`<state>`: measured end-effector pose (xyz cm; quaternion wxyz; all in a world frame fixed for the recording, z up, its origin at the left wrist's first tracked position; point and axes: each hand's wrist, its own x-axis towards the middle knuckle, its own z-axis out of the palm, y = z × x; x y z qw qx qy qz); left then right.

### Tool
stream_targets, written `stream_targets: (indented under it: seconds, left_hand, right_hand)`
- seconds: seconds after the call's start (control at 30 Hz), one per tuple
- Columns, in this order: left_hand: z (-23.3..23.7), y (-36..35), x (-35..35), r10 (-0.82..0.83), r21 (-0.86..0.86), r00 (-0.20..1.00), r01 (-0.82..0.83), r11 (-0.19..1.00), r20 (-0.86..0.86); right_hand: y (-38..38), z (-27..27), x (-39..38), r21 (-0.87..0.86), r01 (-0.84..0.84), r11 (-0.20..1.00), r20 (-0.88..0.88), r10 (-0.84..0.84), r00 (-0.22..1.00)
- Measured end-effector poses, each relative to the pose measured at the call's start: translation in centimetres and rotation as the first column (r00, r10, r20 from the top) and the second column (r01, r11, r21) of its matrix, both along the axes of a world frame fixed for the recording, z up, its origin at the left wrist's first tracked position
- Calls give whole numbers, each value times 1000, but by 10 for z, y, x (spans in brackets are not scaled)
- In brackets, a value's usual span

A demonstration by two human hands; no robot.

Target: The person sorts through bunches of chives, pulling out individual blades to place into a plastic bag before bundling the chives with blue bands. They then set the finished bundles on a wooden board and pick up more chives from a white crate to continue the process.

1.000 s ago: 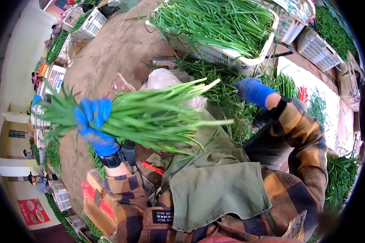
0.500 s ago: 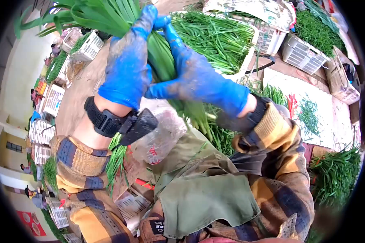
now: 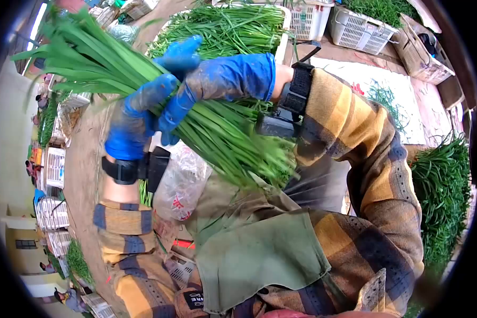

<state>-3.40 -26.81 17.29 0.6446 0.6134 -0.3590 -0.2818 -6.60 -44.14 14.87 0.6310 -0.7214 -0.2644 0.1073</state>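
A long bunch of flat-leaved chives slants across my front, its leafy end to the upper left and the other end hanging toward my lap, blurred. My left hand, in a dirt-smeared blue glove, is closed around the middle of the bunch. Right beside it, my right hand, gloved the same way, also wraps the bunch, fingers over it. Below my hands lies a clear plastic bag with red print, against the green apron on my lap.
A white crate of loose greens stands ahead of me. More crates line the back right. Cut greens lie on a white sheet, and a heap of greens sits at right. Distant people and stacked crates are at left.
The bunch has swung from steep to more slanted, its lower end now to the right. My right hand has turned over and its forearm is raised across; my left hand has moved lower and left.
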Motion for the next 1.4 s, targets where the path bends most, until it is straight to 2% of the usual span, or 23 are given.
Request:
stream_targets:
  seconds: [0.13,0.2,0.27,0.3,0.37,0.43,0.53,0.57,0.63,0.67,0.7,0.77,0.83,0.87,0.97,1.0,1.1,1.17,1.2,1.23,1.3,1.33,1.4]
  left_hand:
    - [-36,26,31,-88,-309,952,-8,951,-294]
    - [-47,58,57,-58,-408,928,-105,907,-368]
    - [-54,86,75,48,-466,904,-264,845,-424]
    - [-54,93,77,97,-473,870,-353,807,-484]
    - [-56,105,79,172,-464,775,-522,716,-607]
    - [-69,122,84,71,-514,791,-459,725,-607]
    - [-76,129,70,-22,-529,842,-319,787,-539]
    - [-79,130,67,8,-523,861,-317,791,-509]
    - [-87,137,64,82,-516,894,-328,791,-441]
    - [-91,139,67,104,-540,871,-387,747,-481]
    - [-93,144,67,174,-516,845,-458,724,-506]
    - [-94,152,68,308,-463,778,-589,663,-548]
    - [-96,161,69,350,-456,741,-644,615,-574]
    - [-100,169,73,339,-463,738,-645,607,-584]
    - [-104,175,72,303,-487,714,-669,562,-631]
    - [-101,172,69,267,-496,711,-664,559,-650]
    - [-106,170,70,215,-527,697,-676,515,-684]
    - [-110,170,68,253,-533,697,-691,487,-671]
    - [-111,174,68,226,-534,682,-702,472,-696]
    - [-119,180,70,256,-520,656,-734,437,-710]
    - [-129,190,71,310,-494,602,-790,362,-736]
    - [-135,193,70,407,-452,571,-818,355,-713]
    - [-135,193,65,325,-500,626,-771,393,-709]
  right_hand:
    - [-7,-26,-2,86,-1,996,-207,19,978]
    - [-37,-61,12,64,-27,998,11,26,1000]
    - [-46,-85,15,131,15,991,84,-26,996]
    - [-38,-95,7,223,51,973,-69,-37,997]
    - [-11,-105,-19,162,155,975,-140,-133,981]
    - [-9,-100,-14,67,257,964,-123,-247,961]
    - [-27,-95,16,203,347,915,-272,-288,918]
    - [-27,-96,22,269,361,893,-354,-257,899]
    - [-27,-93,20,152,391,908,-392,-308,867]
    - [-22,-99,26,178,391,903,-203,-355,912]
    - [-28,-102,20,184,428,885,-215,-389,896]
    - [-36,-98,13,100,640,762,8,-644,765]
    - [-34,-80,-5,315,614,724,-45,-634,772]
    - [-38,-75,-14,314,538,782,-73,-545,836]
    - [-26,-90,-29,265,420,868,-138,-397,907]
    - [-20,-97,-30,138,437,889,-166,-415,895]
    - [8,-106,-29,-108,383,917,86,-375,923]
    - [44,-110,-45,-54,437,898,-135,-440,888]
    - [57,-113,-49,-75,580,811,559,-448,698]
    - [63,-107,-56,-212,597,774,704,-303,643]
    - [69,-99,-57,-264,601,754,764,-217,607]
    - [67,-101,-54,-235,580,780,716,-264,646]
    - [53,-103,-47,-102,536,838,600,-377,705]
